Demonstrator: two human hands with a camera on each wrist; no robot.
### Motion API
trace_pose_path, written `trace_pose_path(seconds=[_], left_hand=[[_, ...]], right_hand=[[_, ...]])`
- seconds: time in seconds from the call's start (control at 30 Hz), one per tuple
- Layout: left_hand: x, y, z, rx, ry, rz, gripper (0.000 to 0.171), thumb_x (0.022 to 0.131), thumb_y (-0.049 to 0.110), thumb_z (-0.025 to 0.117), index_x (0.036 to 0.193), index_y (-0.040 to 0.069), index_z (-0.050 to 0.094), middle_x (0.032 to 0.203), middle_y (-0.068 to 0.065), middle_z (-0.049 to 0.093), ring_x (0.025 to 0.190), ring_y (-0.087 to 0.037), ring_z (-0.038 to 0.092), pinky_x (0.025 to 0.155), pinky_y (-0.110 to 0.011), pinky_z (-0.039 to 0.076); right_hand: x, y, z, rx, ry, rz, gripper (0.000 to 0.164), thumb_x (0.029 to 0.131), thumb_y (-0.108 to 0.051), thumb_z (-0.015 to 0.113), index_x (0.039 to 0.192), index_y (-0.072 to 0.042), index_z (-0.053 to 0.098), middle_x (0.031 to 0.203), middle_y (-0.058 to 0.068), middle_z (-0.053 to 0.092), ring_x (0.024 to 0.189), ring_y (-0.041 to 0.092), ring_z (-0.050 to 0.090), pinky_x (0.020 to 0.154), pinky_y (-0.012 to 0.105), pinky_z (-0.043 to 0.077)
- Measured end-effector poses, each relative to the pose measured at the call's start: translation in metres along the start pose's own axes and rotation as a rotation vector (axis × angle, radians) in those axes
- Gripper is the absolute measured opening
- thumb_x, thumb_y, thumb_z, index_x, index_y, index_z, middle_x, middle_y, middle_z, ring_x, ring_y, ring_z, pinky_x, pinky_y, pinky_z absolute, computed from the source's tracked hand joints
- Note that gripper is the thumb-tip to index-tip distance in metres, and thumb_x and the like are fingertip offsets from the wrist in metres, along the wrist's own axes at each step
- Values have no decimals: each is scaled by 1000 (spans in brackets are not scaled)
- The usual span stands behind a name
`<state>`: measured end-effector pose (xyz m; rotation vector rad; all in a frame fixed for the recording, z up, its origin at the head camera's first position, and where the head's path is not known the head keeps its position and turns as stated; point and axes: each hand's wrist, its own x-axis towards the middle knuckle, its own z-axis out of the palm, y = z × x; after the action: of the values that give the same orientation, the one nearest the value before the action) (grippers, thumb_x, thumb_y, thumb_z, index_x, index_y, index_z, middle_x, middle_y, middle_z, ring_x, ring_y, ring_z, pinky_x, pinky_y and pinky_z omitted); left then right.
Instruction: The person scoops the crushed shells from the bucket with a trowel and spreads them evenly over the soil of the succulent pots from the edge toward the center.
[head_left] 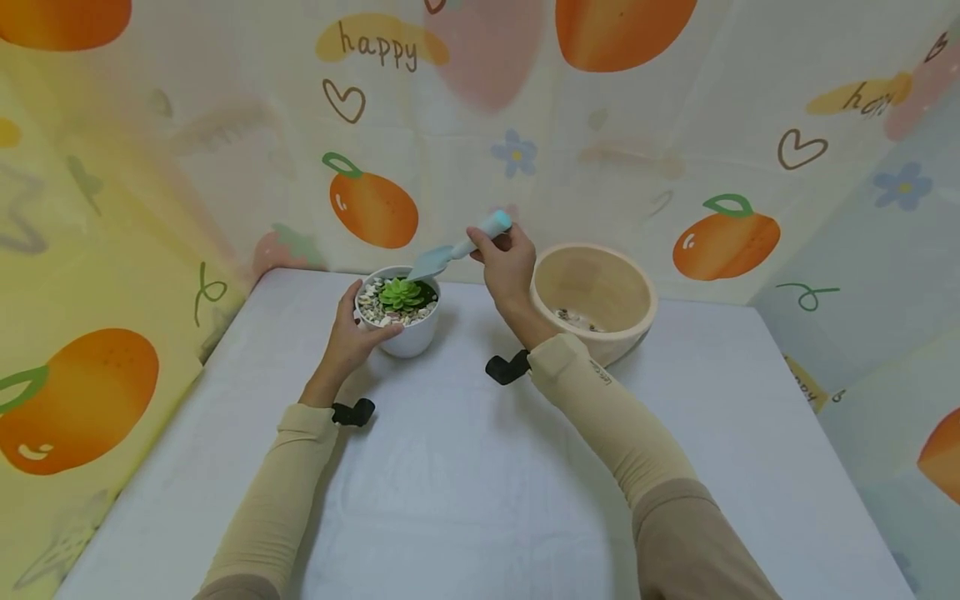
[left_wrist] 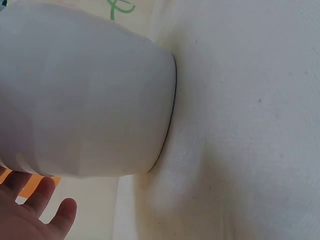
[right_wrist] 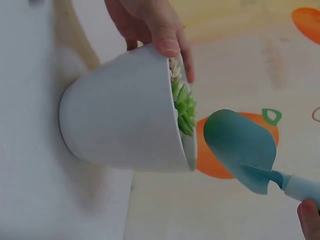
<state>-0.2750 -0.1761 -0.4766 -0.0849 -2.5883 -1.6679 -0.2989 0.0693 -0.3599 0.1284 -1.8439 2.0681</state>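
A white flower pot stands on the table, holding a green succulent ringed by pale pebbles. My left hand grips the pot at its left side, with the thumb along the front of the rim; its fingers also show under the pot wall in the left wrist view. In my right hand is a small light-blue trowel, held by its handle. The blade tilts down over the right back part of the pot's rim. In the right wrist view the trowel blade appears apart from the succulent.
A larger beige pot stands right of my right wrist, with a few pebbles on its bottom. White cloth covers the table. Behind it hangs a fruit-patterned curtain.
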Motion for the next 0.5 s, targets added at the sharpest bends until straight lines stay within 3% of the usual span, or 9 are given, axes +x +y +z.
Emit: trace_pose_path(seconds=[0.13,0.37,0.5], left_hand=[[0,2,-2,22,-5,1,111,78,38,80,157,14,6,162,-14,14,149,-32,17,118,-59,20],[0,5,-5,30,-23,15,111,79,38,80,157,12,7,161,-15,16,149,-33,18,118,-60,20],[-1,9,-8,77,-30,4,111,78,41,80,157,11,8,158,-19,18,146,-35,21,117,-60,21]], right_hand=[[-1,-1,-6,-8,9,8,23,88,-13,73,101,3,64,92,15,69,86,28,72,77,29,59],[-1,-1,-15,5,5,-3,20,87,-13,74,96,1,63,83,0,65,82,20,70,76,31,60],[0,-2,-19,12,14,-21,17,86,-11,74,94,1,64,81,-3,65,79,18,69,74,29,60]])
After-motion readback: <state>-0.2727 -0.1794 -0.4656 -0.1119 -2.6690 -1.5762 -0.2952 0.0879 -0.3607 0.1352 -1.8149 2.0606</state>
